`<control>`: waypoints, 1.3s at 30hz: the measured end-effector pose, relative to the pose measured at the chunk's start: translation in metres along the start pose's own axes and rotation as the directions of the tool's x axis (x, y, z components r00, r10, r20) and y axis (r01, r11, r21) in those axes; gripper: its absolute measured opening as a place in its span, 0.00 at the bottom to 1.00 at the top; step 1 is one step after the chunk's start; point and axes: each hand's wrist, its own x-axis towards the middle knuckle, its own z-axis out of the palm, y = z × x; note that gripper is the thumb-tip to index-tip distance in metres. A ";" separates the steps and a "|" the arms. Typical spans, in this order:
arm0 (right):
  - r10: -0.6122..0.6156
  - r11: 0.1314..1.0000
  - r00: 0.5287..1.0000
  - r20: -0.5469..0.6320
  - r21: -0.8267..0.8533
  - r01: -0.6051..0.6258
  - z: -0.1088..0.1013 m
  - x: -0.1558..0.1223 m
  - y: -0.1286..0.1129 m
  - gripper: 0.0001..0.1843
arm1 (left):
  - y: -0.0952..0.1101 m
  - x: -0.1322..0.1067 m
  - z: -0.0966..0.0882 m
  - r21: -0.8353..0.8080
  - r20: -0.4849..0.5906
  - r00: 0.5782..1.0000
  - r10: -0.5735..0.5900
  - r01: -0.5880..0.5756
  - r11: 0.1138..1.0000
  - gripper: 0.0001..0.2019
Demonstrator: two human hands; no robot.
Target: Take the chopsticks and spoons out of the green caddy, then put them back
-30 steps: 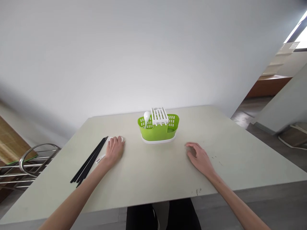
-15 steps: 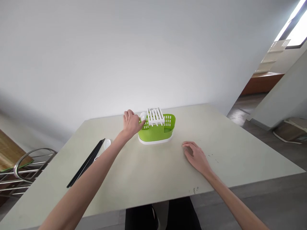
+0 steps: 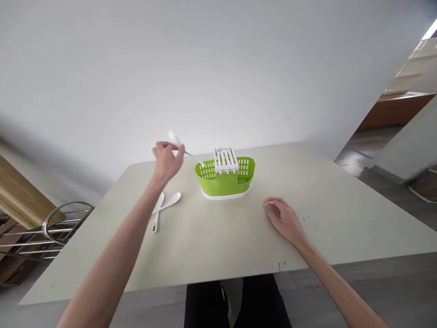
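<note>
Aloft, white spoon (image 3: pixel 174 136) pinched between left fingers (image 3: pixel 162 146).

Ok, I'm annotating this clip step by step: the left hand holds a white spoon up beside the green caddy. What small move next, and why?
Probably lower the left hand and lay the white spoon beside the two spoons lying crossed on the table. It is raised, handle tip near the green caddy's left rim; the right hand rests flat.
</note>
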 end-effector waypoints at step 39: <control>-0.016 0.998 1.000 0.021 -0.066 0.018 -0.010 -0.006 0.003 0.14 | -0.138 -0.147 0.011 0.170 0.388 0.891 0.236 -0.321 0.932 0.23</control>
